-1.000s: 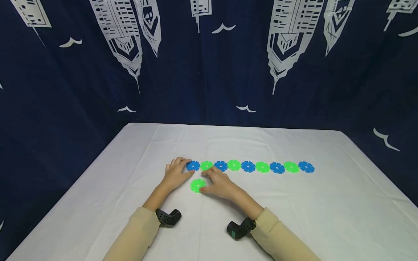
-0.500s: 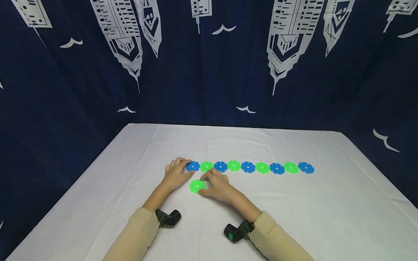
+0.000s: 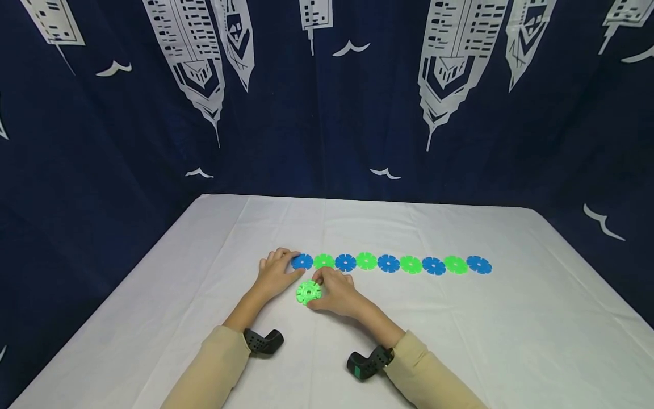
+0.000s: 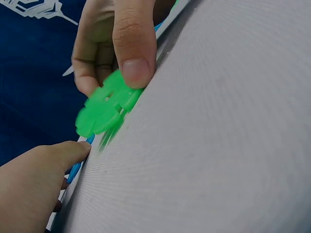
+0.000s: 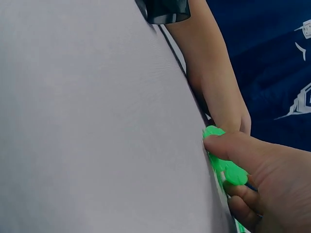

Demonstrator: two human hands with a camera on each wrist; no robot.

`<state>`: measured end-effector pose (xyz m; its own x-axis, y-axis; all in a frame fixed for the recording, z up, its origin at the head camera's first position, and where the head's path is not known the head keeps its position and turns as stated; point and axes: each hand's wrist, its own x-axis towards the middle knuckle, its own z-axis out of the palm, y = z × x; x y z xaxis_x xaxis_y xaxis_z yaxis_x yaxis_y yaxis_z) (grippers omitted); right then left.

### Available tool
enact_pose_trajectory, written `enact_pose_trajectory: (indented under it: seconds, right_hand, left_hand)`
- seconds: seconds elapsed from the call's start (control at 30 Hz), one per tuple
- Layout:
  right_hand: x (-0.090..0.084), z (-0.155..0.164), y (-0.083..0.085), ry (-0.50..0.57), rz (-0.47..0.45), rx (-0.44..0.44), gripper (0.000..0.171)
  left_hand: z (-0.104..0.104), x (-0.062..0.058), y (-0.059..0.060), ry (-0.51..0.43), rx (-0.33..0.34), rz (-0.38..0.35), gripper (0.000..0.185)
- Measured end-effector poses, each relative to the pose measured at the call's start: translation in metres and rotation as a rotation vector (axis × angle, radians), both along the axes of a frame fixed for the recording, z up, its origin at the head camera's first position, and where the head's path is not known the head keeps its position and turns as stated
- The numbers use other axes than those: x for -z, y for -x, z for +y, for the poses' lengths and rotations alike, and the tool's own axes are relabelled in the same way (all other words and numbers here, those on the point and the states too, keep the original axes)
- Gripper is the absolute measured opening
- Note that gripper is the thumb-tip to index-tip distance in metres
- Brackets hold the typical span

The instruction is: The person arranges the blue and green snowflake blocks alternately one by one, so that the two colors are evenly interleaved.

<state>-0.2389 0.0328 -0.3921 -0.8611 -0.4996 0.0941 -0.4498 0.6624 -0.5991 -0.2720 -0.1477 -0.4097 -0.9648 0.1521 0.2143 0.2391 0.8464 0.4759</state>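
Observation:
A green notched interlocking disc (image 3: pixel 309 292) is pinched by its edge between the thumb and fingers of my right hand (image 3: pixel 336 292). The left wrist view shows that green disc (image 4: pixel 107 107) tilted close over the white cloth, a green tint beneath it. My left hand (image 3: pixel 275 275) has its thumb and index finger on opposite edges of a blue notched disc (image 3: pixel 302 261), the leftmost of a row. From the right wrist, my right thumb (image 5: pixel 226 145) lies on the green disc, with fingers behind it.
Rightward from the held blue disc runs a row of alternating green and blue discs, from a green disc (image 3: pixel 324 261) to a blue disc (image 3: pixel 479 264) at the right end. White cloth (image 3: pixel 511 329) covers the table. A dark blue patterned curtain (image 3: pixel 327 125) hangs behind its far edge.
My right hand has drawn slightly left and closed its fingers on the green disc, which lay flat before and now tilts up from the cloth. My left hand has stayed at the blue disc.

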Motion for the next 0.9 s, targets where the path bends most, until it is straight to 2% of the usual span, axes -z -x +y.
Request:
enact_pose_trajectory:
  seconds: [0.23,0.37,0.5,0.7,0.9]
  right_hand:
    - [0.001,-0.005,-0.004,0.112,-0.041,-0.056,0.043]
    - [0.000,-0.006,-0.007,0.216,-0.111,-0.113,0.036]
    - [-0.002,-0.001,-0.009,0.278,-0.182,-0.155,0.029]
    - [-0.004,0.013,-0.009,0.295,-0.252,-0.150,0.025]
    - [-0.008,0.036,-0.007,0.278,-0.249,-0.133,0.026]
  left_hand:
    - [-0.001,0.000,0.001,0.010,-0.007,0.015,0.052]
    - [-0.001,0.001,0.001,0.012,-0.004,0.018,0.051]
    - [-0.001,0.001,-0.001,0.003,0.002,0.013,0.051]
    - [0.000,0.002,-0.001,-0.003,0.004,0.006,0.052]
    - [0.000,0.003,0.000,-0.003,-0.001,0.016,0.051]
